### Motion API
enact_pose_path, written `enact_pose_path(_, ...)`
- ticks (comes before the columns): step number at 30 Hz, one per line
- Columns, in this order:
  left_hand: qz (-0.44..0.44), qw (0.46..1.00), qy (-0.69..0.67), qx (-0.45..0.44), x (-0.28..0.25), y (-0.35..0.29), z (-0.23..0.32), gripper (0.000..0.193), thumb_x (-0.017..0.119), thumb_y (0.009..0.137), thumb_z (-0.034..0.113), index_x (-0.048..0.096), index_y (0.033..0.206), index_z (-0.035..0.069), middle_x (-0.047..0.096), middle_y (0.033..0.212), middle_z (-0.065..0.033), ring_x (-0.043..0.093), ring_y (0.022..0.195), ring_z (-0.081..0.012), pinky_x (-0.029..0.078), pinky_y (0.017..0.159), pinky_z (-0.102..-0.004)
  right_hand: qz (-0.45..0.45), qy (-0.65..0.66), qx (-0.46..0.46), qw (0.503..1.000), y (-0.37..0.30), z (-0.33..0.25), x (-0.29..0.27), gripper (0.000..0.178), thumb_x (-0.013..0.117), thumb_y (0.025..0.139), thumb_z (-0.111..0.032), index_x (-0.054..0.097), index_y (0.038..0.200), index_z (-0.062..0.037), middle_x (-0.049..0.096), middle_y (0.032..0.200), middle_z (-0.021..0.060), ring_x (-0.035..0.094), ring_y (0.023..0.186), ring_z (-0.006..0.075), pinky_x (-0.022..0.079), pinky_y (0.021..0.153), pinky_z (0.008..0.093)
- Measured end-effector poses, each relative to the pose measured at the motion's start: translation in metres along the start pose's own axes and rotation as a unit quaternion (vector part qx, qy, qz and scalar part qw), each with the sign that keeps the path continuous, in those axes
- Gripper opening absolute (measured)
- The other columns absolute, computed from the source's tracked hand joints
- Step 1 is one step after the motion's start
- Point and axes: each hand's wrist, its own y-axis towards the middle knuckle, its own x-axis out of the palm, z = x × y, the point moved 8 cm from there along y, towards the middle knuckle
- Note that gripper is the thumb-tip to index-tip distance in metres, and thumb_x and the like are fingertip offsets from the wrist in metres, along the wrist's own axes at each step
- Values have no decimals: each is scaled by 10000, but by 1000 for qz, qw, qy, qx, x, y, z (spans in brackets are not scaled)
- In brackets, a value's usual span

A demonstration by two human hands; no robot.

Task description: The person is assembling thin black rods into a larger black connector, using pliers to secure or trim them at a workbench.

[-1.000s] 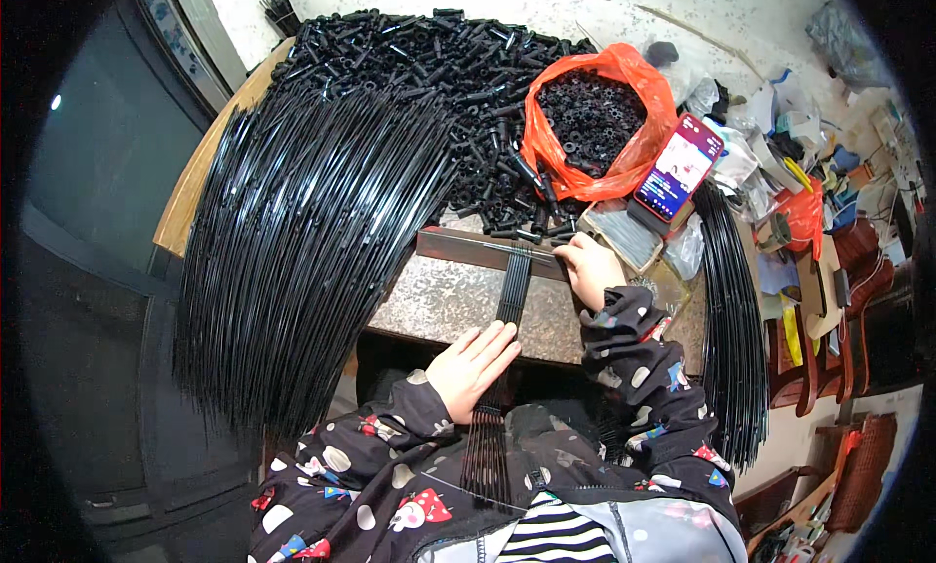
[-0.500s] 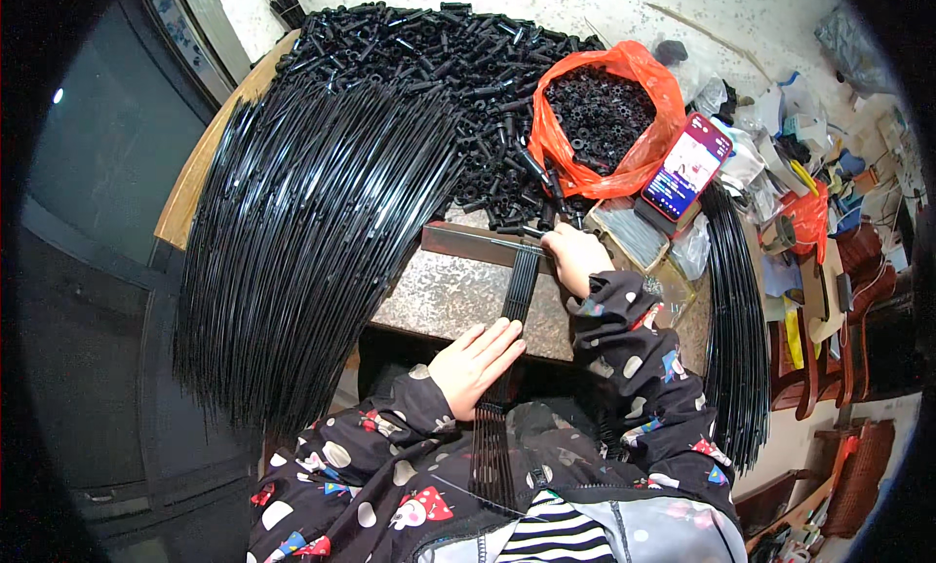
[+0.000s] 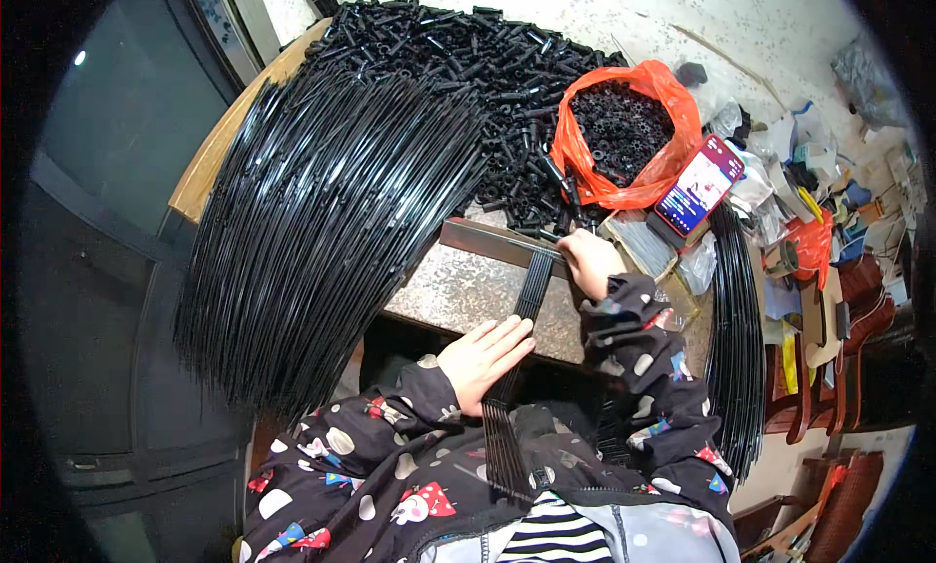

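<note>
A narrow row of thin black rods [image 3: 533,285] runs from a metal bar [image 3: 480,240] over the table edge down to my lap. My left hand [image 3: 485,361] lies flat across these rods, its fingers stretched out and close together. At the right end of the bar is my right hand [image 3: 591,264], fingers bent and pinched at the top of the row. What sits between its fingertips is too small to make out. A thin wire-like piece lies along the bar beside them. Small black tube-shaped parts [image 3: 429,46] are heaped just beyond.
A large sheaf of black rods [image 3: 322,222] overhangs the table on the left; another bundle [image 3: 736,339] hangs at the right. A red plastic bag [image 3: 680,95] holds black ring-like parts. A phone [image 3: 699,186] leans near a box of thin pale sticks [image 3: 639,241]. Clutter fills the far right.
The whole view has shifted a little, so the table things appear further right. Both hands keep nearly the same places on the rods and at the bar.
</note>
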Motion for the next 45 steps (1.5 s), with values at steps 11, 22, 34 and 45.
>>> enact_pose_path(11,67,996,-32,48,-1,-6,1,851,549,669,604,351,1251,16,289,1302,-245,239,1231,-389,237,980,-474,-258,722,-82,637,-76,-180,-70,614,544,800,-55,216,1315,12,360,1281,145,361,1161,184,271,969,293)
enact_pose_path(22,100,990,97,-20,-49,4,41,690,731,536,413,500,1085,65,421,1211,-169,299,1200,-368,220,975,-523,121,589,-109,792,-141,-212,-192,233,462,859,-120,525,926,94,588,765,162,593,688,243,471,770,409)
enact_pose_path(34,217,920,-314,-91,-104,-13,27,192,559,822,208,540,853,19,551,698,-61,521,599,-197,420,564,-282,342,213,-5,915,-125,-193,-187,134,450,785,-65,545,856,-2,576,966,196,578,856,277,458,756,351)
enact_pose_path(45,373,323,-868,-64,-57,31,32,286,363,913,289,517,901,48,545,925,-95,506,859,-185,362,868,-345,554,739,115,366,-93,-53,-92,302,442,888,-305,468,851,-6,486,678,50,488,589,153,454,579,305)
